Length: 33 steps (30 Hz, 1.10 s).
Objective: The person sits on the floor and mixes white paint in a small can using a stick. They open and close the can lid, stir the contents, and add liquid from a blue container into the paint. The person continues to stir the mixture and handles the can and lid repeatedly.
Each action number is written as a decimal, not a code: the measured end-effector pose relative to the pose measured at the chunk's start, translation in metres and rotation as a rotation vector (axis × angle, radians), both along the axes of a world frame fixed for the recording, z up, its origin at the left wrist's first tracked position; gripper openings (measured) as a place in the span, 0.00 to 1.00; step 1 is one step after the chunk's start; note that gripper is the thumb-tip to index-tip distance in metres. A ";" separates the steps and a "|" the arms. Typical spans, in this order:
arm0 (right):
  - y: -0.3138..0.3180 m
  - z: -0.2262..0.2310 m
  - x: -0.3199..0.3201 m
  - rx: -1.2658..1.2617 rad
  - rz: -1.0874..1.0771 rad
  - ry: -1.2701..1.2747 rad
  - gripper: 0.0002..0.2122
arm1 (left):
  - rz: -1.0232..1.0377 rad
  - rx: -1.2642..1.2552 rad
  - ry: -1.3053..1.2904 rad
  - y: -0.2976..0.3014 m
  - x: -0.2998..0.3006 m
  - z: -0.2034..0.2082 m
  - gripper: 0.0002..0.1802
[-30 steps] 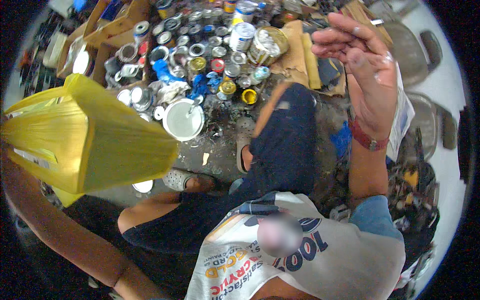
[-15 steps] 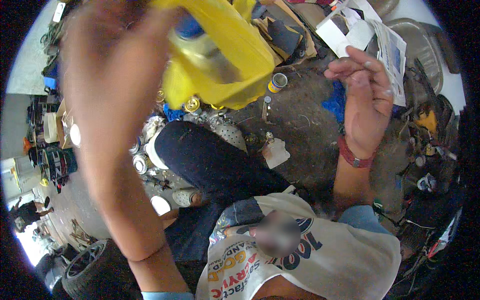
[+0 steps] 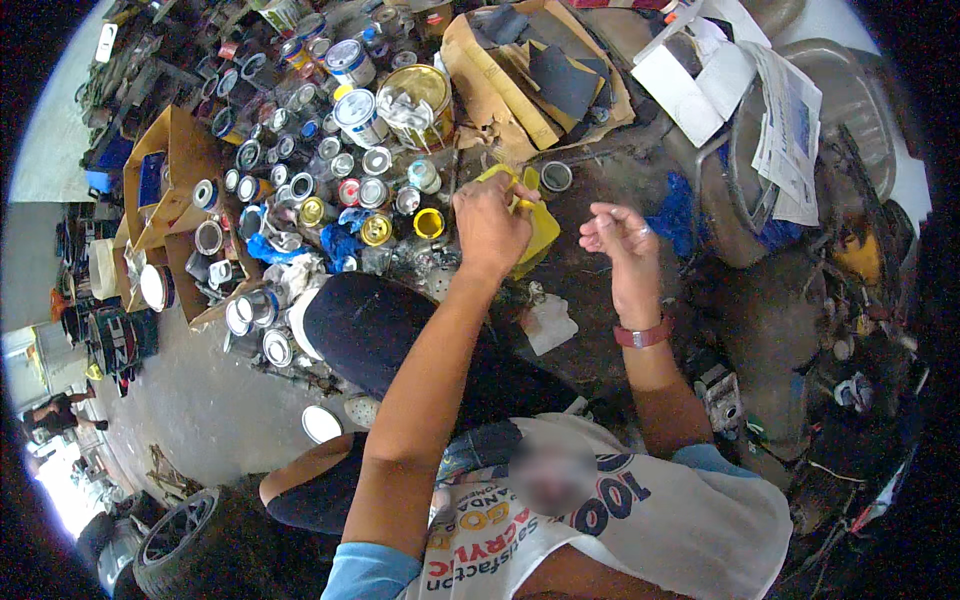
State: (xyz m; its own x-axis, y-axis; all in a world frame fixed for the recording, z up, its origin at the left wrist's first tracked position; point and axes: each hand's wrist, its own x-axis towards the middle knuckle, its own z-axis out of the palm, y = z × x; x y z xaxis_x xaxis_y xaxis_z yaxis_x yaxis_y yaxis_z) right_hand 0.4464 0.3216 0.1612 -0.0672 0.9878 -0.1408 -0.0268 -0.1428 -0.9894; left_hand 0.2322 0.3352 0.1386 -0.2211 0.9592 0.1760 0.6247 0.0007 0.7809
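My left hand (image 3: 492, 225) is closed on the top of a yellow plastic bag (image 3: 540, 240), which hangs down behind and beside the fingers over the dark floor. What the bag holds is hidden now. To the right, my right hand (image 3: 625, 245) is raised with loosely bent fingers and nothing visible in them; a red-brown watch sits on its wrist. A small open tin (image 3: 555, 176) stands just beyond the bag. Left of my left hand is a yellow-rimmed tin (image 3: 429, 223).
Many paint tins (image 3: 360, 115) and jars crowd the far left. Cardboard boxes (image 3: 178, 170) stand beyond them at the left. A flattened carton (image 3: 490, 80) with dark sheets lies ahead. At right, newspaper (image 3: 790, 140) rests on a grey-brown plastic chair (image 3: 850, 100). A tyre (image 3: 185, 545) lies lower left.
My left hand has come down and away from close to the camera, lowering the yellow bag toward the floor. My right hand has moved left and lower, nearer the bag.
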 end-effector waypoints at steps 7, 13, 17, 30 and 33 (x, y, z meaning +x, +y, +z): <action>-0.017 -0.076 -0.040 -0.057 0.211 -0.015 0.22 | -0.031 -0.033 0.095 -0.016 0.019 -0.013 0.14; -0.045 -0.082 -0.050 -0.235 0.096 0.208 0.20 | -0.265 -0.378 0.103 -0.012 -0.023 -0.003 0.18; -0.070 -0.122 -0.006 -0.119 -0.190 -0.090 0.15 | -0.215 -0.488 0.363 0.019 -0.089 -0.024 0.32; -0.082 -0.287 0.027 -0.552 -0.296 -0.223 0.14 | -0.227 -0.408 0.246 0.023 -0.116 -0.117 0.18; -0.048 -0.211 -0.011 0.176 -0.334 -0.620 0.14 | -0.152 -0.238 0.386 0.027 -0.115 -0.118 0.17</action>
